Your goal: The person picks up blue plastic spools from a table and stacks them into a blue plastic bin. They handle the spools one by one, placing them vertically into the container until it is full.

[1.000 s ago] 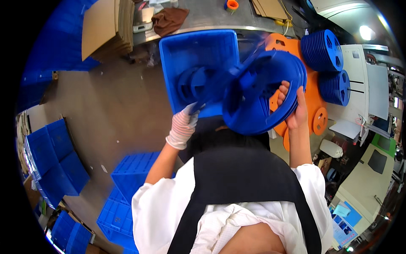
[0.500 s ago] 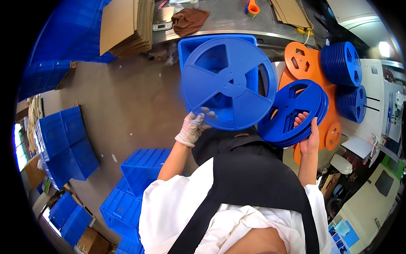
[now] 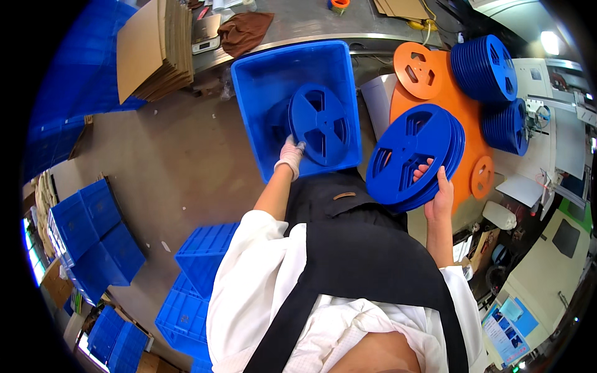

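My gloved left hand reaches into a blue plastic bin and grips the near left edge of a blue reel. That reel is tilted inside the bin, and its fingers' underside grip is partly hidden. At my right, a stack of several blue reels leans at a slant in front of my body. My right hand holds this stack by its right edge, with fingers coming through an opening in the reels and the thumb along the outside.
An orange round-topped surface stands beyond the stack, bearing an orange reel and blue reel stacks. A metal table carries cardboard sheets, a brown cloth and a scale. Blue crates stand at left.
My left hand has carried its blue reel away from my body and down into the bin. The right hand still holds its stack. The whole view has shifted slightly.
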Action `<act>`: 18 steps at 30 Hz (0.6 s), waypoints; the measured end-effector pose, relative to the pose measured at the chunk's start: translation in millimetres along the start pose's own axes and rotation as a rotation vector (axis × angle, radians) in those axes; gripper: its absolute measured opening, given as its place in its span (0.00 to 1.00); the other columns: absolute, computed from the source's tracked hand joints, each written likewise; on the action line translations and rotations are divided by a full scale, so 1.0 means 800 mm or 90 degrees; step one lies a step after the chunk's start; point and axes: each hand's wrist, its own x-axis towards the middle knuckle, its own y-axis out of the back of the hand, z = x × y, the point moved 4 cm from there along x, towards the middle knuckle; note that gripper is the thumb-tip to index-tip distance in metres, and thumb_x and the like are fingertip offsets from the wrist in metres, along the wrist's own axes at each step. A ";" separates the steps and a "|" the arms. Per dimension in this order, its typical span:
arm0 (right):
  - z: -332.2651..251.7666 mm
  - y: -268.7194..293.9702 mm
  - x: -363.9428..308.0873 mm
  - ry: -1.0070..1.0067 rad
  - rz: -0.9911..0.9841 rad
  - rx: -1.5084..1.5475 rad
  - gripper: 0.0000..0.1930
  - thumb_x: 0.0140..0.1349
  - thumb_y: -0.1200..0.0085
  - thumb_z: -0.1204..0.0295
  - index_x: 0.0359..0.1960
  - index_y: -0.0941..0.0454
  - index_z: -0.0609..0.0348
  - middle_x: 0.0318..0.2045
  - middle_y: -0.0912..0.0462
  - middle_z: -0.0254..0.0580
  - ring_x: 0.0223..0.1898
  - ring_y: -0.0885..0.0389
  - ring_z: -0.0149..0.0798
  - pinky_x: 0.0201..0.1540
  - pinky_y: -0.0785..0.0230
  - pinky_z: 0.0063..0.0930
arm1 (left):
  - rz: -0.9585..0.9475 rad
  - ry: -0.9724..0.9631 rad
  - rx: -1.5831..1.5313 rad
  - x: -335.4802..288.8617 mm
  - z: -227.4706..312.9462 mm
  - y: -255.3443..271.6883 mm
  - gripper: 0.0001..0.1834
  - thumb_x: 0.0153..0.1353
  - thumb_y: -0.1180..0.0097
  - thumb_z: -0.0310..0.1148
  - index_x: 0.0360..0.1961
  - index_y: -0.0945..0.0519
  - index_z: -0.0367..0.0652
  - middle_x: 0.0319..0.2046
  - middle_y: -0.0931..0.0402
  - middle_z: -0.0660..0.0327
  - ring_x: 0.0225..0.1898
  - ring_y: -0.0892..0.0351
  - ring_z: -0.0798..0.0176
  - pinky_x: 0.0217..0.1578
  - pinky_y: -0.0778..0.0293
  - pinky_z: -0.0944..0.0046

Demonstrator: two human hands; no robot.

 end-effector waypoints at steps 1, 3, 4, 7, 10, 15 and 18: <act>-0.002 0.009 -0.002 0.023 0.005 0.018 0.23 0.74 0.59 0.56 0.56 0.29 0.66 0.40 0.18 0.44 0.40 0.18 0.40 0.44 0.23 0.34 | 0.059 -0.063 0.125 -0.011 0.042 -0.007 0.33 0.64 0.44 0.44 0.67 0.37 0.46 0.56 0.25 0.47 0.56 0.24 0.45 0.54 0.28 0.52; -0.005 0.025 -0.004 0.062 -0.007 0.054 0.24 0.74 0.60 0.55 0.57 0.30 0.65 0.37 0.19 0.41 0.37 0.20 0.37 0.42 0.25 0.32 | 0.019 -0.007 0.072 -0.044 0.078 0.004 0.47 0.61 0.43 0.52 0.74 0.52 0.48 0.59 0.30 0.39 0.61 0.29 0.40 0.59 0.32 0.54; -0.011 0.026 -0.006 0.070 -0.034 0.094 0.25 0.74 0.60 0.54 0.57 0.30 0.65 0.37 0.20 0.40 0.36 0.21 0.36 0.42 0.26 0.31 | 0.019 -0.031 0.084 -0.046 0.075 0.011 0.48 0.60 0.43 0.54 0.74 0.53 0.49 0.56 0.28 0.38 0.59 0.28 0.39 0.58 0.32 0.53; -0.029 0.038 -0.013 0.104 -0.110 0.212 0.28 0.73 0.61 0.51 0.58 0.31 0.66 0.34 0.23 0.38 0.33 0.26 0.33 0.39 0.30 0.29 | 0.083 -0.202 0.121 -0.063 0.092 0.040 0.42 0.62 0.44 0.50 0.72 0.46 0.48 0.56 0.27 0.38 0.53 0.23 0.39 0.53 0.28 0.53; -0.036 0.041 -0.009 0.125 -0.178 0.340 0.29 0.73 0.61 0.50 0.58 0.32 0.68 0.30 0.27 0.36 0.29 0.30 0.30 0.34 0.36 0.27 | 0.117 -0.286 -0.042 -0.073 0.098 0.065 0.36 0.66 0.45 0.40 0.72 0.44 0.44 0.64 0.34 0.43 0.60 0.28 0.48 0.55 0.29 0.59; -0.027 0.017 -0.010 0.079 -0.354 0.526 0.28 0.73 0.58 0.52 0.57 0.33 0.69 0.28 0.27 0.36 0.26 0.30 0.29 0.32 0.35 0.25 | 0.145 -0.354 -0.240 -0.140 0.178 0.115 0.31 0.69 0.50 0.34 0.70 0.42 0.40 0.66 0.37 0.46 0.67 0.36 0.52 0.63 0.37 0.61; -0.022 0.000 -0.015 0.041 -0.392 0.567 0.28 0.73 0.57 0.53 0.57 0.34 0.70 0.27 0.26 0.36 0.24 0.29 0.28 0.31 0.35 0.25 | 0.200 -0.406 -0.129 -0.173 0.222 0.140 0.29 0.69 0.51 0.31 0.69 0.40 0.39 0.65 0.36 0.45 0.66 0.36 0.45 0.63 0.36 0.58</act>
